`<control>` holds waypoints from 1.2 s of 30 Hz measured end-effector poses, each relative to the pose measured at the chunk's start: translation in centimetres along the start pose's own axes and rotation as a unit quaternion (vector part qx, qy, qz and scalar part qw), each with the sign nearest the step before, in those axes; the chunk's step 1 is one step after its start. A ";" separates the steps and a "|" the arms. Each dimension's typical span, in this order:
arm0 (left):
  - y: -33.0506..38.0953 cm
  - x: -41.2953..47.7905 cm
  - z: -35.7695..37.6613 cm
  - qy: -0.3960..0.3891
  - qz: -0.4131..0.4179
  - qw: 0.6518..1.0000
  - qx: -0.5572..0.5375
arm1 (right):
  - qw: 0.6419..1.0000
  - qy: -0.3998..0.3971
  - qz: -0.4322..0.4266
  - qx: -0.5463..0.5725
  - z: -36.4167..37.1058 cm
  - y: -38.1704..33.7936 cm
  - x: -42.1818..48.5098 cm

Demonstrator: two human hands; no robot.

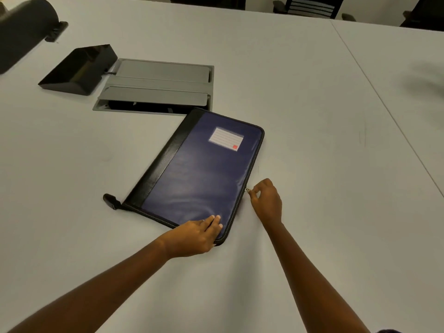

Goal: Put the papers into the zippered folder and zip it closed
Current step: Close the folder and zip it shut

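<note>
A dark blue zippered folder point(199, 174) with a black spine and a white label lies flat and closed on the white table point(312, 116). My left hand point(195, 235) presses its straight fingers on the folder's near right corner. My right hand point(266, 199) pinches the small metal zipper pull point(247, 190) partway along the folder's right edge. No loose papers are in sight. A black tab point(111, 200) sticks out at the folder's near left corner.
A grey cable hatch point(156, 86) is set into the table just beyond the folder, its lid partly raised. A black wedge-shaped device point(77, 67) sits left of it. A dark rounded object point(21, 30) lies at the far left. Chairs point(310, 7) stand behind the table.
</note>
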State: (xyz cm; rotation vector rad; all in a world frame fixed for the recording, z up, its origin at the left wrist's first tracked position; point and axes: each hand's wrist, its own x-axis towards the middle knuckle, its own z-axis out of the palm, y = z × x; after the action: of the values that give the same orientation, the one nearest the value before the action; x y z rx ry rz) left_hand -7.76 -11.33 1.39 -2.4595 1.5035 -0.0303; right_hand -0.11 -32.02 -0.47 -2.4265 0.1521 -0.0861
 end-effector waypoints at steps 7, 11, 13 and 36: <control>0.8 -1.5 1.4 0.044 -0.106 0.990 -0.086 | 0.999 -0.038 0.022 0.001 1.3 -0.8 -1.0; 1.4 1.4 1.1 0.004 -0.264 0.948 -0.176 | 0.999 -0.042 0.016 -0.004 1.7 -0.9 -1.5; 1.4 3.6 1.6 -0.064 -0.315 0.916 -0.241 | 0.999 -0.041 0.019 -0.007 1.8 -0.8 -1.6; -1.7 2.1 2.5 -0.124 -0.317 0.923 -0.179 | 0.997 -0.058 0.020 -0.044 3.0 -3.3 -1.2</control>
State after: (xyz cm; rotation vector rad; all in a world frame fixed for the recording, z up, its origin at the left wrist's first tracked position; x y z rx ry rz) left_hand -4.92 -11.95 -0.84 -2.9913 0.6035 0.4529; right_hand -0.66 -27.44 -0.62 -2.5067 0.1540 0.0801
